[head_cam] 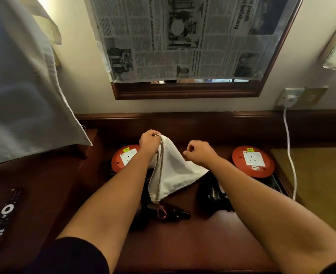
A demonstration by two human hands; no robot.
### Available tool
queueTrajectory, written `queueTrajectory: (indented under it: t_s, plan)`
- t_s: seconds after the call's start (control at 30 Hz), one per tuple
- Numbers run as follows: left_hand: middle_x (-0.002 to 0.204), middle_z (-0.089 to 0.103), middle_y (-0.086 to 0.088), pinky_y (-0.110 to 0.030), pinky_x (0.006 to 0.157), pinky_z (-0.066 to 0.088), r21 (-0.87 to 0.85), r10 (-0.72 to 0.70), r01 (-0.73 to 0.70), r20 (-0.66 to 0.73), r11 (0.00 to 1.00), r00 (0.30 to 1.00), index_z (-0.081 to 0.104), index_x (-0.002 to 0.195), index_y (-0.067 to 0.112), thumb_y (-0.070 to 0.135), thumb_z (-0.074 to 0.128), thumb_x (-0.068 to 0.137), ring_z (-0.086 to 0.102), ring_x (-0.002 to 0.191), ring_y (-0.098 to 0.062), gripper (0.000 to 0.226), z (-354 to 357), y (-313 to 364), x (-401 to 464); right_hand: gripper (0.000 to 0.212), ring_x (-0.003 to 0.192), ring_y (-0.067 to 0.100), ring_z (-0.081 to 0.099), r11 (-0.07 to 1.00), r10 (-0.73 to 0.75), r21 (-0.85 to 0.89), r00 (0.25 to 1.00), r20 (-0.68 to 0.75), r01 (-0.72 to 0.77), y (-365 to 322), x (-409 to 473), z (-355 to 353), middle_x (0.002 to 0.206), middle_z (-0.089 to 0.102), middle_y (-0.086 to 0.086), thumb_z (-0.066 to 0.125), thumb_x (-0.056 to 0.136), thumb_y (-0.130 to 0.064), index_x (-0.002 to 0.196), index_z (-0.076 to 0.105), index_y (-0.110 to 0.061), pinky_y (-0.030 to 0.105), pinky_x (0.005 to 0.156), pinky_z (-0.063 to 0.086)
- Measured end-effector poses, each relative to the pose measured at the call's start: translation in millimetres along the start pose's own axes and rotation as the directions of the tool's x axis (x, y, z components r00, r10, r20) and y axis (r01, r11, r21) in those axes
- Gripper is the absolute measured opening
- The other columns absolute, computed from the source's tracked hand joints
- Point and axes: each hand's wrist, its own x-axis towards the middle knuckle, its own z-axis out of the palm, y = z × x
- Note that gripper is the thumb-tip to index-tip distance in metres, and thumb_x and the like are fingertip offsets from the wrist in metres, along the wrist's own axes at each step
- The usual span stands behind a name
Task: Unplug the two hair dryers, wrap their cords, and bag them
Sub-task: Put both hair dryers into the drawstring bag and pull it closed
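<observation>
My left hand (149, 141) grips the top corner of a white cloth drawstring bag (173, 169) and holds it up above the dark wooden desk (192, 244). A brown drawstring runs down the bag's edge to a red loop near its bottom. My right hand (197, 151) hovers beside the bag with curled fingers and holds nothing that I can see. One black hair dryer (169, 212) lies under the bag. A second black hair dryer (212, 194) lies to the right, partly hidden by my right forearm.
Two red round socket reels (126, 157) (253, 158) sit at the back of the desk. A white cable (290, 155) hangs from a wall socket (288, 98). A remote control (4, 212) lies at left. A newspaper-covered mirror (183, 38) hangs above.
</observation>
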Motion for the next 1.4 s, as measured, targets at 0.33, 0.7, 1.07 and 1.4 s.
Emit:
queueTrajectory:
  t_s: [0.33,0.7,1.07,1.4]
  plan:
    - [0.081,0.062,-0.013,-0.046,0.077,0.054,-0.360,-0.042,0.065,0.071,0.931,0.997,0.065,0.077,0.017,0.001,0.049,0.083,0.060,0.080,-0.028,0.022,18.0,30.9,-12.7,0.049,0.103,0.031,0.057,0.947,0.164,0.296,0.980,-0.114,-0.124,-25.2,-11.1,87.4,0.116,0.057,0.013,0.062,0.084,-0.048,0.115,0.054,-0.012,0.039,0.082,0.048]
    - [0.077,0.059,-0.001,-0.018,0.053,0.044,-0.119,0.000,-0.023,-0.188,0.993,0.982,0.066,0.090,0.014,0.004,0.053,0.087,0.049,0.061,-0.008,0.016,-62.8,16.8,21.7,0.013,0.086,0.034,0.060,0.910,0.354,0.317,0.896,-0.266,-0.266,62.6,-18.8,12.9,0.096,0.065,0.017,0.054,0.081,-0.006,0.089,0.061,-0.014,0.037,0.072,0.048]
    - [0.094,0.069,-0.011,-0.040,0.075,0.054,0.007,-0.010,0.011,-0.170,1.000,0.985,0.067,0.088,0.019,-0.002,0.049,0.081,0.062,0.082,-0.025,0.028,-38.4,-8.1,22.7,0.016,0.090,0.020,0.054,0.867,0.386,0.473,0.809,-0.444,-0.155,56.6,-0.7,-49.8,0.099,0.058,0.007,0.050,0.093,-0.004,0.104,0.057,-0.013,0.026,0.065,0.041]
    - [0.094,0.064,-0.012,-0.020,0.062,0.044,0.151,-0.023,0.001,0.147,0.989,0.989,0.066,0.110,0.000,-0.003,0.057,0.086,0.057,0.079,-0.018,0.025,-14.6,-95.7,-18.8,0.081,0.141,0.035,0.021,0.910,0.411,0.121,0.902,-0.128,-0.397,77.0,-20.8,31.6,0.156,0.019,0.014,0.061,0.081,-0.029,0.149,0.019,-0.017,0.047,0.112,0.027]
